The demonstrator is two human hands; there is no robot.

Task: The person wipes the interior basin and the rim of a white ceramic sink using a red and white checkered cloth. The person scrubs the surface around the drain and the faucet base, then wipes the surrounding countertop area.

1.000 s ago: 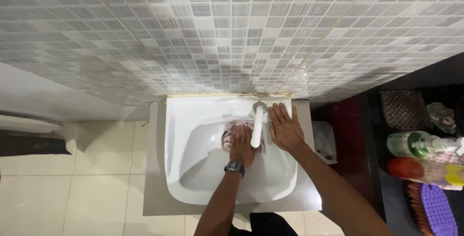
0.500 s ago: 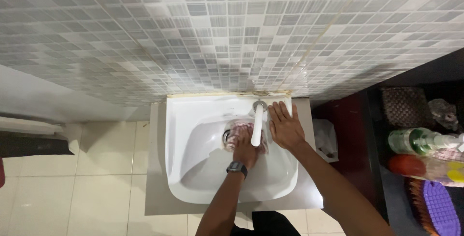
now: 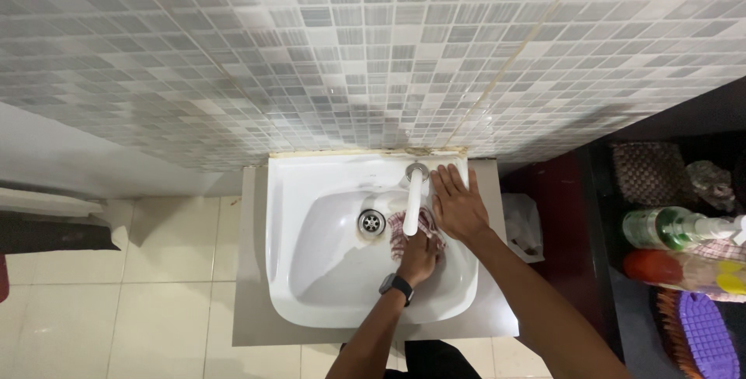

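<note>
The left hand [image 3: 420,257] grasps a checked cloth [image 3: 406,227] inside the sink [image 3: 291,192], beside the right hand [image 3: 457,204] lying flat and released on the rim.

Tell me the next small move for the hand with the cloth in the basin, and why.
Probably sweep the cloth leftward across the bowl. The left hand presses it against the right slope of the sink, under the white faucet, with the drain uncovered beside it. The right hand rests flat on the rim.

Green-tinted pump bottle [image 3: 674,229] lying at dark shelf's [image 3: 606,286] right edge, red-capped yellow-labelled bottle [image 3: 684,270] just below; dark smartwatch screen [image 3: 397,286] at basin's front.
</note>
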